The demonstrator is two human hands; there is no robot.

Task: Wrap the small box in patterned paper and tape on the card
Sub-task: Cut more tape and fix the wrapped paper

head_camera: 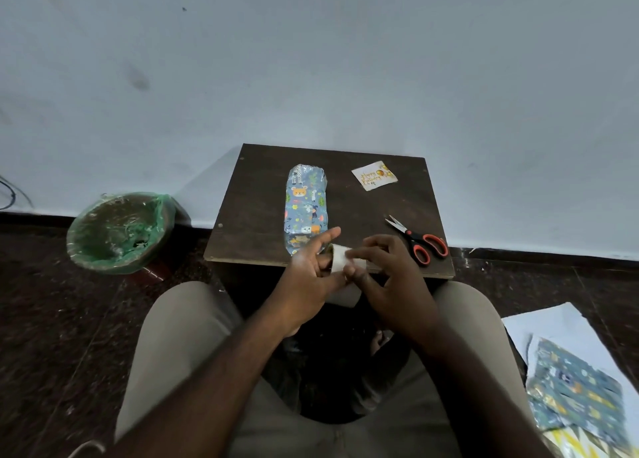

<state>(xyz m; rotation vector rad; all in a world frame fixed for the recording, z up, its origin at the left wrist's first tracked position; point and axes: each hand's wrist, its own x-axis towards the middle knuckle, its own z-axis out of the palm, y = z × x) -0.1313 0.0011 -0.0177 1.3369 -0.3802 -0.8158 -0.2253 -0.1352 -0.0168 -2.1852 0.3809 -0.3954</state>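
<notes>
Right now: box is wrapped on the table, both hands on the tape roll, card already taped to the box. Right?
No. The head view shows the birthday card lying loose on the table, right of the wrapped box, not taped. Left hand and right hand do hold the tape roll.

Wears beige trousers [179, 347], plain cloth, smooth over both thighs and creased at the lap. Shows both forearms [221, 371] bare as far as they are in view, left hand [307, 278] and right hand [394, 281] bare too. Shows what look like bare toes [378, 340] below the hands
</notes>
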